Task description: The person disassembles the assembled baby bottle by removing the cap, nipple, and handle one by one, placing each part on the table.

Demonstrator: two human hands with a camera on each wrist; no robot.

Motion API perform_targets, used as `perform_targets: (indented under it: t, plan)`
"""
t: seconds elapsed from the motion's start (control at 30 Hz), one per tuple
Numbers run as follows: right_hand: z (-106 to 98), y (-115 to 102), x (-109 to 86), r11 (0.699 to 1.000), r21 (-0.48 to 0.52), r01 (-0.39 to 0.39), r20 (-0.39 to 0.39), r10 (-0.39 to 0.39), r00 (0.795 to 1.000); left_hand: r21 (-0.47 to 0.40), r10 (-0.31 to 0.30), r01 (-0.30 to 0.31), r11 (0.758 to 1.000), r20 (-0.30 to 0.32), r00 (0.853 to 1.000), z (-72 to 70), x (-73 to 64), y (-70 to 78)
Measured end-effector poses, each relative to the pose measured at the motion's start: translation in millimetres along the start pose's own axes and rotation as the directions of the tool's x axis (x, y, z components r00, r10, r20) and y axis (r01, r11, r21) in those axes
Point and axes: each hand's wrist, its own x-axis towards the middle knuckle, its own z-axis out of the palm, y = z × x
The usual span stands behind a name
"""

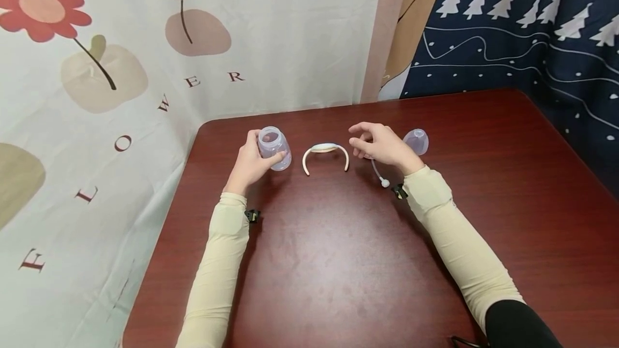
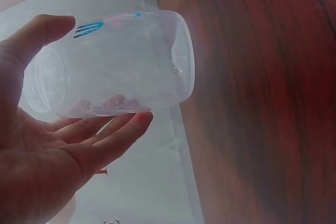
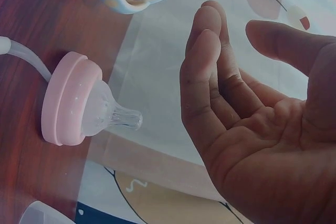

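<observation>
A clear baby bottle (image 1: pixel 274 149) without a top is gripped by my left hand (image 1: pixel 250 164), thumb on one side and fingers on the other. In the left wrist view the bottle (image 2: pixel 121 66) shows blue and pink marks on its wall. My right hand (image 1: pixel 382 145) holds nothing, its fingers loosely bent and the thumb apart. Below it, in the right wrist view, a pink bottle collar with a clear teat (image 3: pixel 71 100) stands on the table. A straw tube with a white weighted end (image 1: pixel 384 182) trails from it. The right hand mostly hides the collar in the head view.
Between the hands lies a cream and blue bottle handle (image 1: pixel 325 148) with two curved arms. A clear dome cap (image 1: pixel 416 142) sits right of the right hand. The brown table (image 1: pixel 319 262) ends at a flower-print curtain (image 1: pixel 300 36) behind.
</observation>
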Motion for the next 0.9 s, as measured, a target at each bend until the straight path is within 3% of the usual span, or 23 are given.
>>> perform_targets:
  t: [0.37, 0.63, 0.9]
  plan:
    - [5, -4, -0.3, 1.0, 0.003, -0.005, 0.021, 0.005, 1.0, 0.0, -0.042, 0.042, 0.999, 0.013, 0.999, -4.4, -2.5, -6.2]
    - [5, -6, -0.8, 1.0, -0.007, 0.002, 0.023, -0.001, 1.0, -0.014, -0.028, 0.028, 1.0, 0.016, 0.999, -4.1, -2.6, -8.4]
    - [6, -3, -4.9, 1.0, 0.014, -0.017, 0.019, 0.017, 1.0, -0.059, -0.044, 0.046, 0.997, 0.037, 0.998, -16.6, -2.9, -10.2]
